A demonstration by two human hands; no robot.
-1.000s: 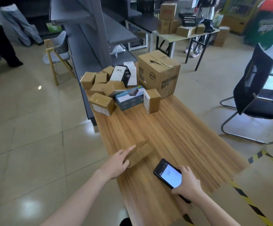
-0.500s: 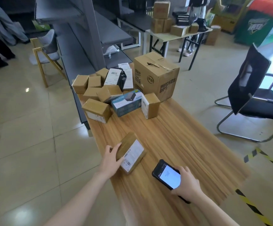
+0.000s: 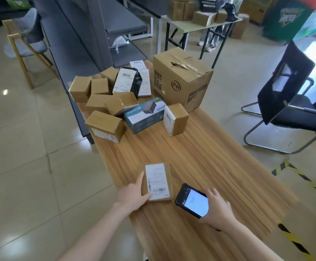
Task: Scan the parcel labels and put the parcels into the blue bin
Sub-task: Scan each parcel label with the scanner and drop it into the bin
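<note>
A small brown parcel [image 3: 158, 182] lies flat on the wooden table [image 3: 200, 166] with its white barcode label facing up. My left hand [image 3: 132, 194] holds its left side, thumb on the label's near corner. My right hand [image 3: 217, 210] grips a black handheld scanner [image 3: 192, 202] with a lit screen, just right of the parcel. Several more brown parcels [image 3: 104, 125] are piled at the table's far end, with a blue product box [image 3: 145, 114] and a black bag with a label [image 3: 128, 81]. No blue bin is in view.
A large cardboard carton [image 3: 181, 80] stands at the far right of the table. A black chair [image 3: 287, 98] is to the right, grey shelving [image 3: 89, 34] to the left, and a folding table with boxes [image 3: 200, 21] behind. Yellow-black tape [image 3: 293, 172] marks the floor.
My left hand has turned the parcel from its edge down flat, label up, and drawn it nearer the scanner. My right hand stays holding the scanner.
</note>
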